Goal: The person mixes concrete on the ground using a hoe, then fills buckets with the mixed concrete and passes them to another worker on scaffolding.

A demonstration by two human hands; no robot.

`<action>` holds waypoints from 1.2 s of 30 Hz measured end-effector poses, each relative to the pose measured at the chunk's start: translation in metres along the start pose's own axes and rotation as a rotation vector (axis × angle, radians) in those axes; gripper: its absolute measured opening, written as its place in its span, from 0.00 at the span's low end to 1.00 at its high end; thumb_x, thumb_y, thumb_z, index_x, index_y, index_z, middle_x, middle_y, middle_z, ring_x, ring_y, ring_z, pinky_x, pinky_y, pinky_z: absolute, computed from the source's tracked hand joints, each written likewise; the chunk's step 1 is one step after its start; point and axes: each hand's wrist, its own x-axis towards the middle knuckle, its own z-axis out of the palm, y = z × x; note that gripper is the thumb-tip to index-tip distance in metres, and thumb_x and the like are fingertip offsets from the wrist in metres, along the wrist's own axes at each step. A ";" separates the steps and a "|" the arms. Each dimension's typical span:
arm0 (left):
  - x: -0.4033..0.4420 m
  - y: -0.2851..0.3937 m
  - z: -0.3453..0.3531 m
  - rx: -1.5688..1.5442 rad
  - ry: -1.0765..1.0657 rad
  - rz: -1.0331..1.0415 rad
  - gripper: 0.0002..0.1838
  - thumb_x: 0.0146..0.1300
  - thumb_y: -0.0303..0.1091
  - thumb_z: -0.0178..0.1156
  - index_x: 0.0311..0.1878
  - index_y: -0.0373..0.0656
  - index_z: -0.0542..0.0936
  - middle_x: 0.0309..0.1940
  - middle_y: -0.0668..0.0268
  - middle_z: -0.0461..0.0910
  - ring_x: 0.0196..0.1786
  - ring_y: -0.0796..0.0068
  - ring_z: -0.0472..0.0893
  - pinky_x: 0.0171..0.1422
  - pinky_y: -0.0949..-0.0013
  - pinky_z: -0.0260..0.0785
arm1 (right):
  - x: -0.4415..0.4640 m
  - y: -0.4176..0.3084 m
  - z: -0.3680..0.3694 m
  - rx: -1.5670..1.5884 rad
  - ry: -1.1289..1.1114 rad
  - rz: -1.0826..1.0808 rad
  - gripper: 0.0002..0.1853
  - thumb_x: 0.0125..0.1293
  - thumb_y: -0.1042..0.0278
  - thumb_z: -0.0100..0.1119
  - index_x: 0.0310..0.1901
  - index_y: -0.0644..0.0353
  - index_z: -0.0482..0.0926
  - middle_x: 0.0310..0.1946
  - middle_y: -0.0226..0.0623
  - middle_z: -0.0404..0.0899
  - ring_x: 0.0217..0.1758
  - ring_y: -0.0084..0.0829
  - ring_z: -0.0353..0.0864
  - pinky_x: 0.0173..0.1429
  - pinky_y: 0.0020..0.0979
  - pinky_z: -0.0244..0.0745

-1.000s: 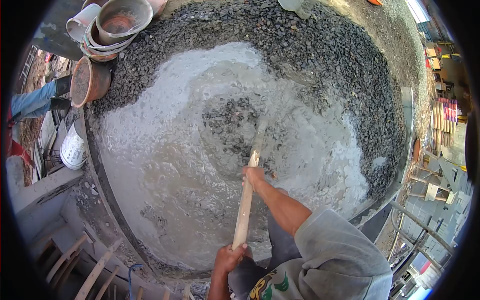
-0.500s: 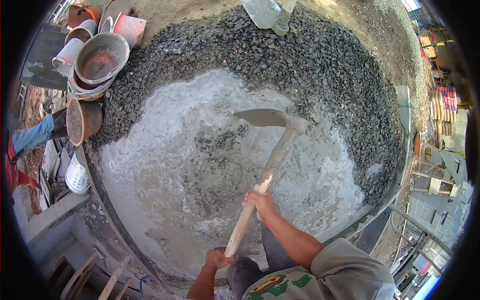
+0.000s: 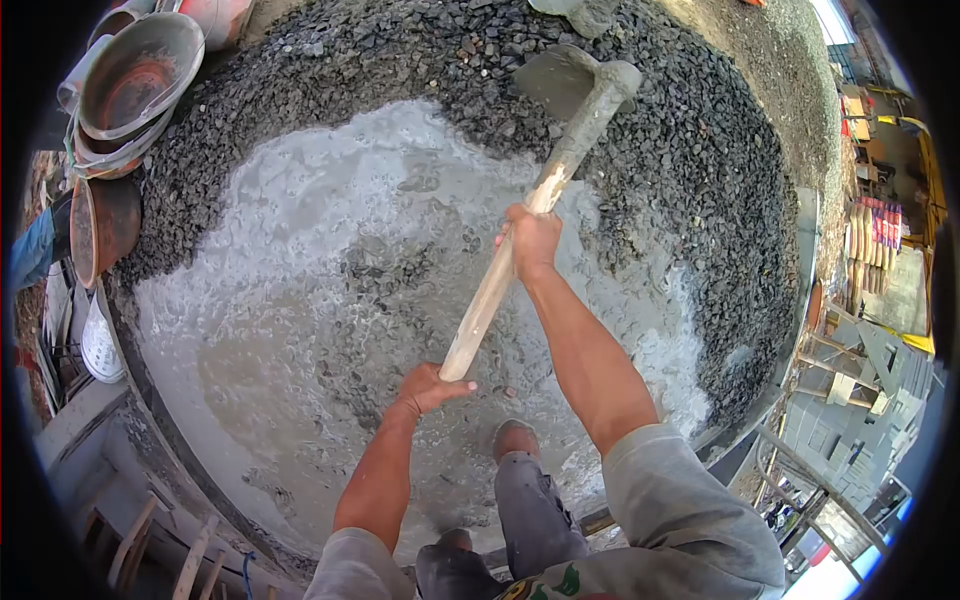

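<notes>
A hoe with a wooden handle (image 3: 487, 300) slants across the middle of the view. My left hand (image 3: 432, 388) is closed round the handle's lower end, and my right hand (image 3: 533, 240) grips it higher up, near the splintered part. The mud-coated hoe blade (image 3: 560, 82) is at the top, over the dark gravel (image 3: 690, 150). Below the blade spreads wet grey cement mix (image 3: 300, 200) with a patch of stones in its middle. My feet stand at the near side of the mix.
Stacked buckets (image 3: 135, 80) and a tilted bucket (image 3: 105, 230) stand at the left, beside a person's leg in blue (image 3: 33, 250). A white helmet-like object (image 3: 101, 345) lies below them. Another muddy blade (image 3: 580, 12) shows at the top edge. Metal bars (image 3: 810, 480) stand at the lower right.
Both hands have moved up and forward with the hoe. Its blade has gone from within the grey mix to over the gravel at the top. The view has shifted too.
</notes>
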 end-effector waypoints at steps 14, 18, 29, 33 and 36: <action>-0.166 -0.119 0.078 -0.044 0.149 -0.240 0.28 0.42 0.59 0.71 0.31 0.40 0.84 0.24 0.62 0.81 0.29 0.70 0.81 0.37 0.66 0.71 | -0.132 0.134 -0.032 -0.125 -0.127 0.256 0.12 0.52 0.71 0.60 0.36 0.68 0.72 0.21 0.37 0.74 0.15 0.29 0.73 0.19 0.31 0.72; -0.252 -0.155 0.069 0.216 0.114 -0.366 0.32 0.41 0.66 0.66 0.39 0.45 0.85 0.32 0.57 0.84 0.39 0.61 0.84 0.45 0.64 0.73 | -0.219 0.171 -0.058 0.029 -0.178 0.505 0.08 0.52 0.74 0.60 0.33 0.65 0.74 0.21 0.37 0.75 0.15 0.29 0.74 0.20 0.32 0.73; -0.138 0.013 0.061 0.582 0.096 0.146 0.22 0.42 0.55 0.66 0.36 0.50 0.85 0.34 0.56 0.83 0.40 0.54 0.82 0.46 0.56 0.74 | -0.173 -0.049 -0.116 0.271 -0.110 -0.051 0.05 0.53 0.76 0.57 0.28 0.67 0.73 0.19 0.39 0.74 0.16 0.32 0.75 0.22 0.33 0.73; -0.026 0.072 0.012 0.535 0.080 0.244 0.26 0.39 0.56 0.68 0.36 0.45 0.84 0.32 0.57 0.84 0.38 0.56 0.83 0.46 0.58 0.73 | -0.068 -0.089 -0.076 0.314 -0.087 -0.284 0.05 0.54 0.75 0.55 0.28 0.67 0.72 0.18 0.38 0.73 0.15 0.31 0.74 0.21 0.32 0.72; 0.030 0.038 0.011 0.418 0.045 0.100 0.29 0.38 0.58 0.69 0.37 0.42 0.84 0.31 0.57 0.84 0.38 0.58 0.83 0.45 0.60 0.73 | 0.014 -0.031 -0.041 0.134 -0.030 -0.079 0.07 0.54 0.73 0.56 0.29 0.67 0.73 0.18 0.38 0.72 0.14 0.30 0.73 0.19 0.31 0.71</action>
